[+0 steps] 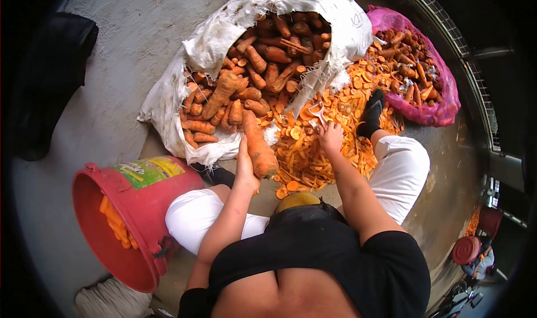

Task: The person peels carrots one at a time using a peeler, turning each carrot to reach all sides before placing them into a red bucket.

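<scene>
A large unpeeled carrot [258,147] lies in my left hand [245,164], its thick end toward me and my fingers along its left side. My right hand [331,137] is closed on a pale peeler [317,113], whose head points away from me. Beneath the peeler spreads a heap of orange peelings and cut carrot ends [305,161]. Just beyond the carrot, a torn white sack [162,108] gapes open, full of unpeeled carrots [268,61]. The carrot and the peeler are apart.
At left, a red bucket [162,198] lies tipped, with peeled carrots [116,223] inside. A pink sack [433,114] of carrots and scraps stands at the upper right. My feet flank the peelings. Another person [482,264] is far right, near a red container [466,250].
</scene>
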`<state>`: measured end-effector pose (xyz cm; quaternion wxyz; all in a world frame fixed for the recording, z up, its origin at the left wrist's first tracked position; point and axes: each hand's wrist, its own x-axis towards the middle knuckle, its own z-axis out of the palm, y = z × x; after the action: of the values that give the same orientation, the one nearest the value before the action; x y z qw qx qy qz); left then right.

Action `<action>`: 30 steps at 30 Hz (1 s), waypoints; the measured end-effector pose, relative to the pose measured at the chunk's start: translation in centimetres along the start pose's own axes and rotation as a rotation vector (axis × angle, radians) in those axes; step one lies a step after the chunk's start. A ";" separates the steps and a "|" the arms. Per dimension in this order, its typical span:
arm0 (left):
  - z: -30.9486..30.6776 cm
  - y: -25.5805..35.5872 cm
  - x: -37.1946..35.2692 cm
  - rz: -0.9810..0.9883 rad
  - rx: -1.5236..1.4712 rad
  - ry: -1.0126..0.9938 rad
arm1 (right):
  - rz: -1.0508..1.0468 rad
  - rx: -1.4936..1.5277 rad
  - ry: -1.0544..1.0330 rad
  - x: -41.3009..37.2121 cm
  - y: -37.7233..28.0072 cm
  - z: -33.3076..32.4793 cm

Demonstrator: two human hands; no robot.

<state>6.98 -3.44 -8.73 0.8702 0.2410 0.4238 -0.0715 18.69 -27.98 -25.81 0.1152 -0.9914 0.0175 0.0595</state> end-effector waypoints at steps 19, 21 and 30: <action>-2.0 0.0 1.6 0.069 -0.073 0.013 | 0.152 0.440 -0.367 0.8 2.7 -1.7; -3.3 -0.2 2.8 0.077 -0.019 -0.134 | 0.165 0.431 -0.136 -1.8 1.8 -3.1; -6.6 -0.4 4.6 0.096 -0.025 0.019 | 0.094 0.747 -0.423 -1.5 -0.8 -5.9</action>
<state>5.10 -0.25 -15.92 0.8715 0.2510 0.4207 -0.0223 17.86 -28.50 -19.75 0.4643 -0.8458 0.0588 0.2560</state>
